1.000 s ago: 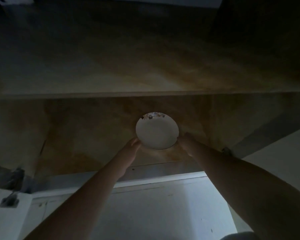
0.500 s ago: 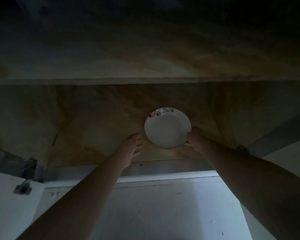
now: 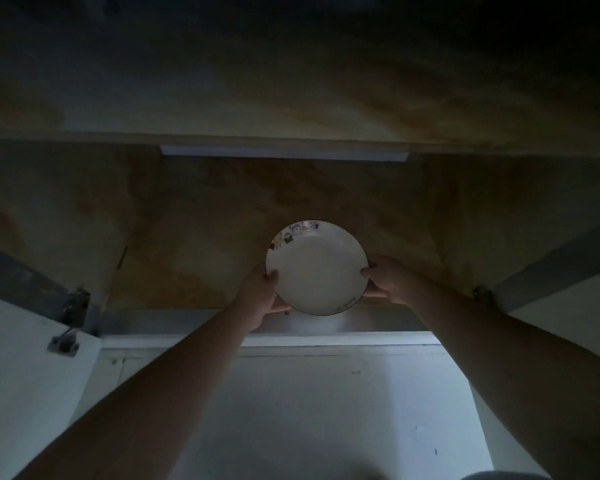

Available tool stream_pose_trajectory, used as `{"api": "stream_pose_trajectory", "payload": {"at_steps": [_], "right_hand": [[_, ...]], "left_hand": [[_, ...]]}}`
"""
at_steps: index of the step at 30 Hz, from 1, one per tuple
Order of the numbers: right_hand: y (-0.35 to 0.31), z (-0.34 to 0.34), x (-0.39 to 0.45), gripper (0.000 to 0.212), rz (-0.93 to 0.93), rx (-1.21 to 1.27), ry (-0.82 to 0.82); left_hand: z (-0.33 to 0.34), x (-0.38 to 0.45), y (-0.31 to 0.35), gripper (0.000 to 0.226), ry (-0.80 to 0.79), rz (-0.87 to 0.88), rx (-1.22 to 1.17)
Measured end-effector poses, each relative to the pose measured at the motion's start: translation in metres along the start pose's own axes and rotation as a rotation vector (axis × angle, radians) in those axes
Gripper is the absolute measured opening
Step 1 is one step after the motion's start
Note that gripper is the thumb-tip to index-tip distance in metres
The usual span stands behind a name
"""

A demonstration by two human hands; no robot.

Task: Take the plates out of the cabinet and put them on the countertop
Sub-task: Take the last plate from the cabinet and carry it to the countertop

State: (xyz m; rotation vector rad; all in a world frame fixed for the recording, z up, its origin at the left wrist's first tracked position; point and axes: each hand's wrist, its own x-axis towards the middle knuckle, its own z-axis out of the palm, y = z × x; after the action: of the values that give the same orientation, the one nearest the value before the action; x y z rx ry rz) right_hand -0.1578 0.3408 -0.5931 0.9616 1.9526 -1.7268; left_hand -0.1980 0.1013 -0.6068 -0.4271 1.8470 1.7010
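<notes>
A round white plate (image 3: pixel 317 268) with a small coloured pattern on its far rim is held over the front of the dim cabinet shelf (image 3: pixel 194 237). My left hand (image 3: pixel 262 292) grips its left edge, thumb on top and fingers underneath. My right hand (image 3: pixel 387 278) grips the right edge the same way. Both forearms reach up into the cabinet from below. No other plate shows in the dark interior.
The cabinet is lined with stained brownish paper. Its upper shelf edge (image 3: pixel 284 152) runs across above the plate. Open white doors stand at left (image 3: pixel 21 358) and right (image 3: pixel 568 306), with a hinge (image 3: pixel 70 327) on the left. The white cabinet front (image 3: pixel 291 393) lies below.
My left hand, loose beside the plate half a second ago, now grips its left edge. The plate has come forward toward me, off the shelf floor, held in both hands.
</notes>
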Motion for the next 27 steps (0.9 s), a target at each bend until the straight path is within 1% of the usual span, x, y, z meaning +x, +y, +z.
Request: {"api": "stream_pose_trajectory", "payload": {"at_steps": [3,6,8,11,13,16,18,20,23,24,25,27], "right_hand": [[-0.005,0.013,-0.018,0.043,0.001,-0.042,-0.034],[-0.005,0.028,-0.046,0.040,0.042,-0.081,0.007],[-0.007,0.035,-0.074,0.040,0.057,-0.083,0.001],[-0.013,0.044,-0.127,0.044,0.105,-0.098,-0.070],[-0.022,0.044,-0.163,0.045,0.136,-0.143,-0.090],[-0.045,0.046,-0.215,0.045,0.109,-0.202,-0.107],[-0.061,0.044,-0.254,0.044,0.103,-0.236,-0.080],[-0.077,0.040,-0.299,0.041,0.096,-0.268,-0.052],[-0.102,0.036,-0.374,0.040,0.117,-0.425,-0.034],[-0.111,0.034,-0.400,0.040,0.142,-0.436,-0.008],[-0.121,0.032,-0.424,0.039,0.177,-0.399,0.003],[-0.142,0.029,-0.474,0.035,0.248,-0.269,-0.026]], "left_hand": [[-0.013,-0.023,-0.002,0.036,0.006,-0.017,-0.031],[-0.023,-0.056,0.003,0.038,0.043,-0.051,-0.062],[-0.035,-0.080,0.006,0.039,0.049,-0.112,-0.067],[-0.054,-0.133,0.009,0.039,0.043,-0.231,-0.116],[-0.065,-0.173,0.015,0.040,0.056,-0.285,-0.122],[-0.079,-0.230,0.041,0.038,0.087,-0.299,-0.127],[-0.088,-0.271,0.063,0.037,0.108,-0.325,-0.153],[-0.094,-0.322,0.086,0.037,0.089,-0.331,-0.195],[-0.100,-0.407,0.123,0.039,0.074,-0.366,-0.202],[-0.101,-0.431,0.134,0.038,0.065,-0.370,-0.197],[-0.103,-0.454,0.146,0.037,0.061,-0.367,-0.192],[-0.113,-0.498,0.171,0.037,0.060,-0.359,-0.165]]}}
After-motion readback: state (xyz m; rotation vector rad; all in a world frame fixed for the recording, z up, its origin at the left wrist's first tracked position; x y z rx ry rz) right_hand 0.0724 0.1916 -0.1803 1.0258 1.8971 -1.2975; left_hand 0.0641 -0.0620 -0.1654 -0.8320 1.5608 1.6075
